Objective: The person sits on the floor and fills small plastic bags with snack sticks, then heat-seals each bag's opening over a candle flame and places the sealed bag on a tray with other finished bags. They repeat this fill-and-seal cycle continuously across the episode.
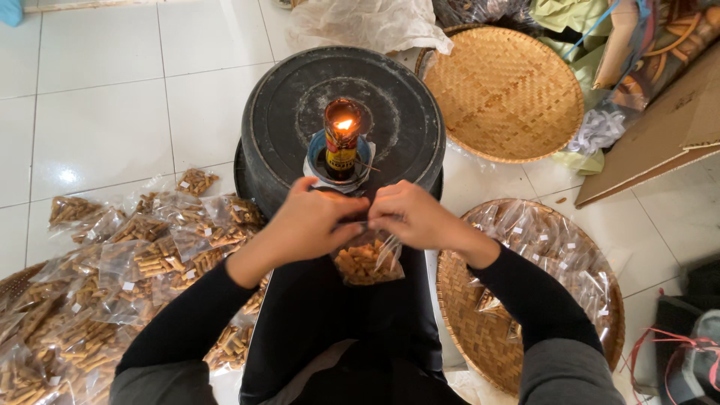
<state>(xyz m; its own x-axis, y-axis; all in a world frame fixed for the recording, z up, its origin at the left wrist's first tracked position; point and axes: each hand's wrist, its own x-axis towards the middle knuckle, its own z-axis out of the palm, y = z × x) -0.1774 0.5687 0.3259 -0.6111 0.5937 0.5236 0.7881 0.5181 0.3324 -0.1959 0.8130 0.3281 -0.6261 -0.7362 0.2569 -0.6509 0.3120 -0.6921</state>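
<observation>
Together, both hands, left [311,225] and right [412,217], pinch clear snack bag [367,261] top; bottle lamp [341,139] lit; woven tray [480,315] holds bags.

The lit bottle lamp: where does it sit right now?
In the head view the lit bottle lamp stands at centre frame on the upturned black basin, just beyond both hands, left hand and right hand, which pinch a small clear snack bag.

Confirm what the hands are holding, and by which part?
Both the left hand and right hand pinch a small clear snack bag by its top edge.
</observation>
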